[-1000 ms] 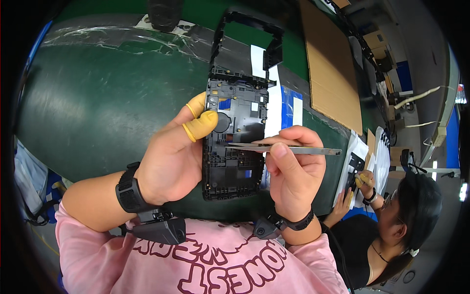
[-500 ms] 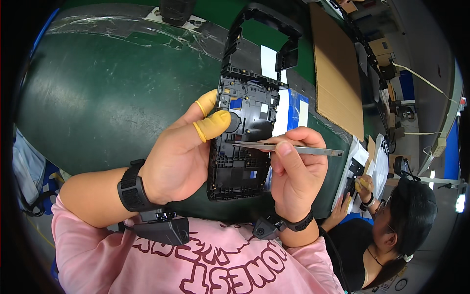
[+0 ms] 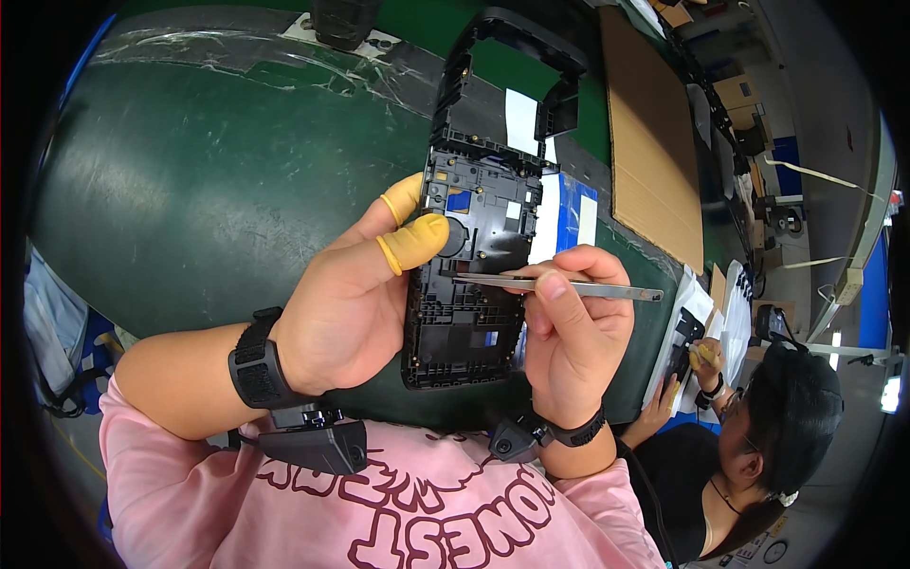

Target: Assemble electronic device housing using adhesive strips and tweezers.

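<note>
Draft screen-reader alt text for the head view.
The left hand holds a black plastic housing while the right hand holds metal tweezers, tips at its inner side. Brown cardboard lies on a green table beyond; a co-worker is at right.

A hand could pass over the green tabletop [image 3: 227, 190] left of the left hand [image 3: 336, 303]; rightward, the black housing [image 3: 498, 242], right hand [image 3: 580, 327] and tweezers [image 3: 621, 291] bar the way, cardboard [image 3: 654, 142] lying far right.
</note>
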Tool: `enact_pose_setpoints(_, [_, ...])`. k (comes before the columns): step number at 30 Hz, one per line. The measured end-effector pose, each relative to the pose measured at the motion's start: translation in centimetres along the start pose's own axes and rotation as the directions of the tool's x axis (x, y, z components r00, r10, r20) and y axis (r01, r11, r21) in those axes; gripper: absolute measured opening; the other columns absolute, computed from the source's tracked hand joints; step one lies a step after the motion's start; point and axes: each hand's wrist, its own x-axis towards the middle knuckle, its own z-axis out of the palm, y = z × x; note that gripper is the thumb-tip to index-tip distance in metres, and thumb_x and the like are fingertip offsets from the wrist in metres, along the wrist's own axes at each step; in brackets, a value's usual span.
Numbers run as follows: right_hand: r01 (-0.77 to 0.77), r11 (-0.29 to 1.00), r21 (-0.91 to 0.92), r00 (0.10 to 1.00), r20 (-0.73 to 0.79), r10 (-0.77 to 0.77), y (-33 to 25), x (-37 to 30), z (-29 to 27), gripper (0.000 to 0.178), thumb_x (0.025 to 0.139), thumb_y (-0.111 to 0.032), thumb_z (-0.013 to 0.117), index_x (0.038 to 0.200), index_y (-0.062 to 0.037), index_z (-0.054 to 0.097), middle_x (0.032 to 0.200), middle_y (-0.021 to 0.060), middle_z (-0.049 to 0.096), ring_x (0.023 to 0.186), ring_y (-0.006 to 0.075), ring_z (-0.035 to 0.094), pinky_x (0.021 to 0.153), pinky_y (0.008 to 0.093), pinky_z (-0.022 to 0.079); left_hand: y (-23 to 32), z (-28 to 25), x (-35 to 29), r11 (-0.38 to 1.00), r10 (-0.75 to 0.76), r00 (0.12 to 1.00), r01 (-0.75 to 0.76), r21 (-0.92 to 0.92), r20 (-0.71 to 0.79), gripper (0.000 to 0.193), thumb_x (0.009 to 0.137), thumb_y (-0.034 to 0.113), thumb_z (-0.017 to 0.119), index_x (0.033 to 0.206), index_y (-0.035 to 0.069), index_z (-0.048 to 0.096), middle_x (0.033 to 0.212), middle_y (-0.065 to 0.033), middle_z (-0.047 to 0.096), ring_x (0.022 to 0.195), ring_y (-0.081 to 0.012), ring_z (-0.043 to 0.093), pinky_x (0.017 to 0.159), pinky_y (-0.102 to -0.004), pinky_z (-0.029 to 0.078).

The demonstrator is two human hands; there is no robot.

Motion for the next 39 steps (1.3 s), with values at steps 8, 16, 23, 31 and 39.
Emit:
enact_pose_setpoints(8, [0.016, 1.0, 0.005, 1.0, 0.007, -0.016, 0.0, 0.0, 0.1, 0.021, 0.076, 0.002, 0.06, 0.095, 0.0022, 0.051, 0.08, 0.0113, 0.062, 0.058, 0.006, 0.052, 0.049, 0.0152, 0.037, -0.1, 0.0, 0.0, 1.0, 0.003, 1.0, -0.003, 0.003, -0.014, 0.037, 0.087, 0.013, 0.045, 0.123, 0.004, 0.036, 0.113, -0.0065, 0.049, 0.103, -0.0158, 0.049, 0.088, -0.0314, 0.04])
enact_pose_setpoints(16, [0.018, 1.0, 0.003, 1.0, 0.008, -0.018, 0.1, -0.2, 0.0, 0.021, 0.076, 0.003, 0.06, 0.095, 0.0025, 0.051, 0.079, 0.0103, 0.061, 0.06, 0.0062, 0.053, 0.05, 0.0148, 0.037, -0.1, 0.2, -0.1, 1.0, 0.002, 1.0, -0.002, -0.003, -0.009, 0.036, 0.087, 0.013, 0.044, 0.121, 0.004, 0.036, 0.112, -0.0071, 0.049, 0.102, -0.016, 0.049, 0.089, -0.0316, 0.04])
enact_pose_setpoints(23, [0.045, 0.998, 0.033, 0.998, -0.045, -0.044, -0.4, -0.2, -0.2, 0.021, 0.077, 0.003, 0.057, 0.096, 0.0017, 0.049, 0.077, 0.0133, 0.06, 0.051, 0.0069, 0.044, 0.047, 0.0182, 0.035, -0.1, -0.1, 0.3, 1.0, -0.004, 1.0, 0.004, -0.011, 0.003, 0.037, 0.086, 0.015, 0.046, 0.121, 0.004, 0.037, 0.112, -0.0071, 0.05, 0.102, -0.0158, 0.049, 0.089, -0.0319, 0.039])
enact_pose_setpoints(31, [0.235, 0.972, -0.022, 0.935, -0.268, -0.232, -2.8, -0.3, -4.6, 0.021, 0.076, -0.002, 0.058, 0.094, 0.0015, 0.048, 0.073, 0.0155, 0.06, 0.046, 0.0084, 0.04, 0.044, 0.0189, 0.032, 0.2, -0.4, 1.3, 0.982, -0.029, 0.995, 0.046, 0.184, -0.092, 0.051, 0.073, -0.01, 0.047, 0.121, 0.005, 0.037, 0.109, -0.0075, 0.052, 0.091, -0.0144, 0.055, 0.083, -0.0294, 0.045])
enact_pose_setpoints(39, [0.136, 0.984, -0.118, 0.931, -0.324, -0.168, -3.9, -1.9, -10.6, 0.012, 0.076, -0.001, 0.056, 0.087, -0.0008, 0.052, 0.079, 0.0134, 0.06, 0.058, 0.0098, 0.05, 0.051, 0.0188, 0.038, 2.1, -0.3, 10.6, 0.94, -0.02, 0.998, 0.038, 0.338, -0.058, 0.036, 0.07, -0.012, 0.041, 0.102, 0.002, 0.048, 0.094, -0.0082, 0.055, 0.083, -0.0178, 0.056, 0.076, -0.0312, 0.048])
